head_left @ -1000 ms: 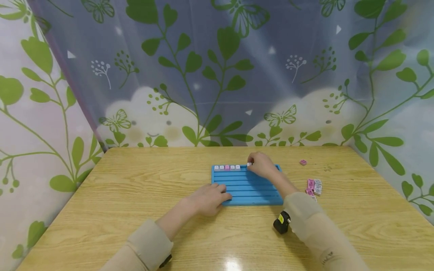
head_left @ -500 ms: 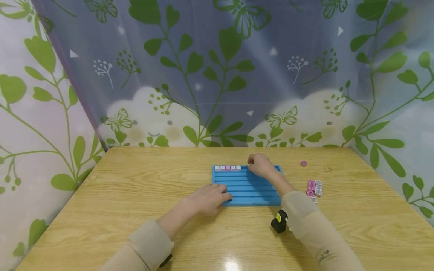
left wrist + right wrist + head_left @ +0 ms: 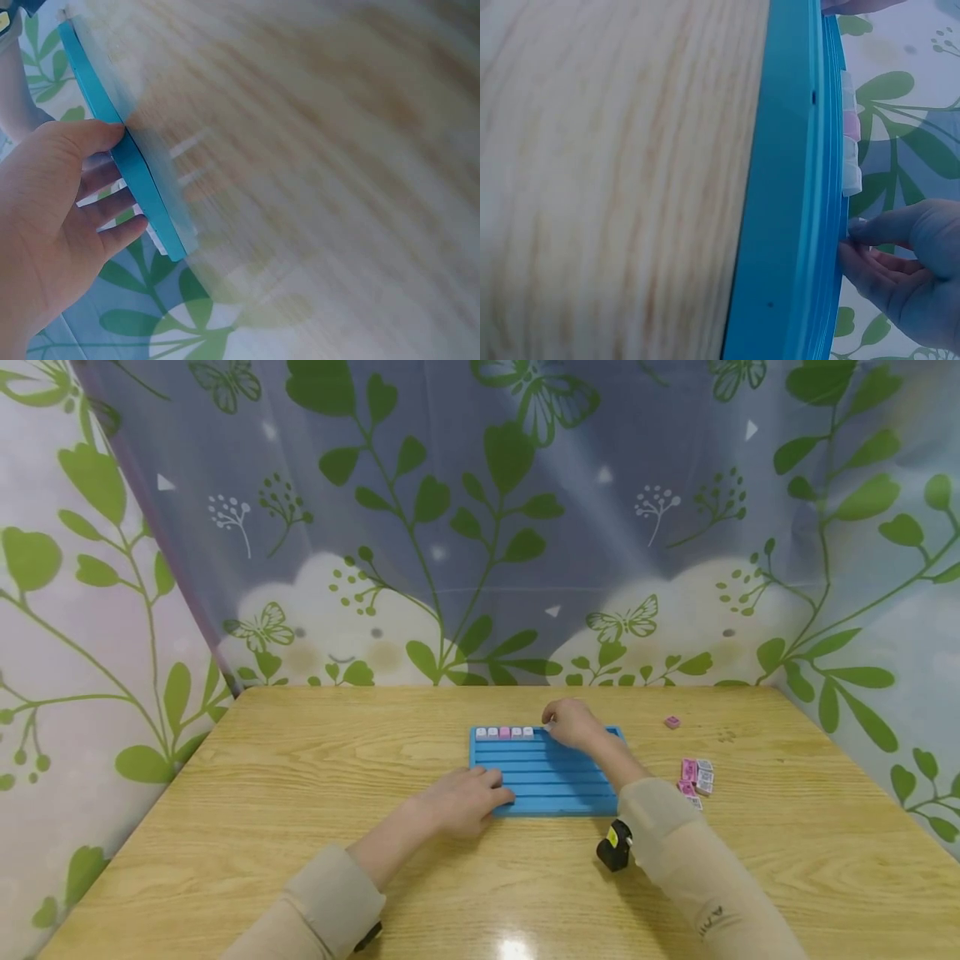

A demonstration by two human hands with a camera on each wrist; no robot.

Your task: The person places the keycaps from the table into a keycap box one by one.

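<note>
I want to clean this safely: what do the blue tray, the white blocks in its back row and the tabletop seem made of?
Blue tray: probably moulded plastic, satin; even colour, crisp ridges.
White blocks: likely hard plastic, from their squared edges; too small to judge finish.
Tabletop: wood or wood-look laminate; grain shows, and glare suggests a glossy coat.

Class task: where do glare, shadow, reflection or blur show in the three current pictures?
Head view: bright glare on the tabletop at the bottom edge, soft shadow beside the right sleeve; left wrist view: hazy, smeared wood grain, leaf shapes from the printed backdrop faintly mirrored in it; right wrist view: soft grain, the white and pink tiles pale and soft-edged.
</note>
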